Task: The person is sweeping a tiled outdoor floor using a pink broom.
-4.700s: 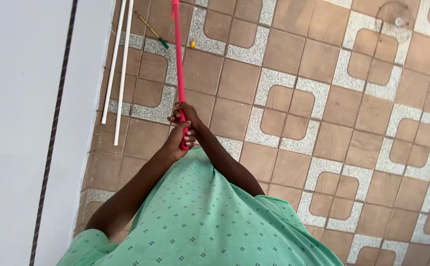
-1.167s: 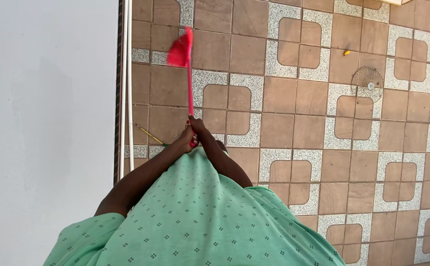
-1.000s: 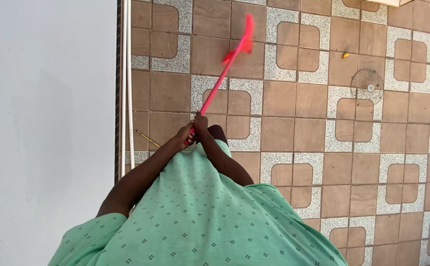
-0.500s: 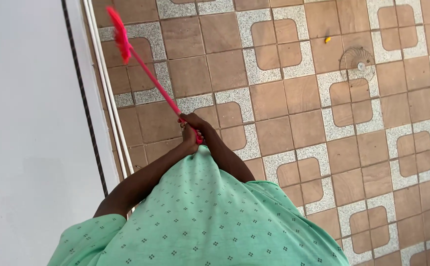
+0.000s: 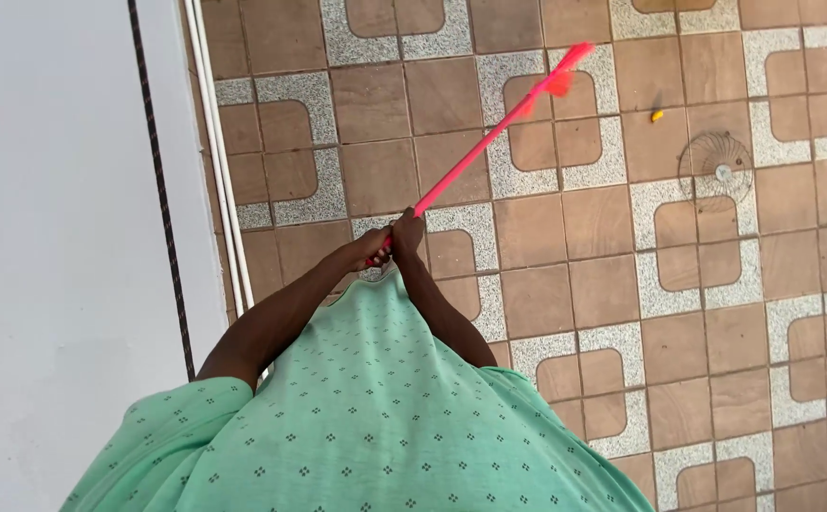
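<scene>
I hold a long pink broom by the near end of its handle with both hands. My left hand wraps the handle end. Just beyond it, my right hand grips the same handle. The handle slants up and to the right across the tiled floor. Its pink brush head is blurred, near the upper right of the tiles. My green patterned garment fills the lower part of the view.
A white wall runs down the left, with a dark cord and two thin white pipes along its base. A round floor drain and a small yellow scrap lie at the upper right.
The broom head has swung from the upper left by the wall across to the upper right. My hands have stayed on the handle end.
</scene>
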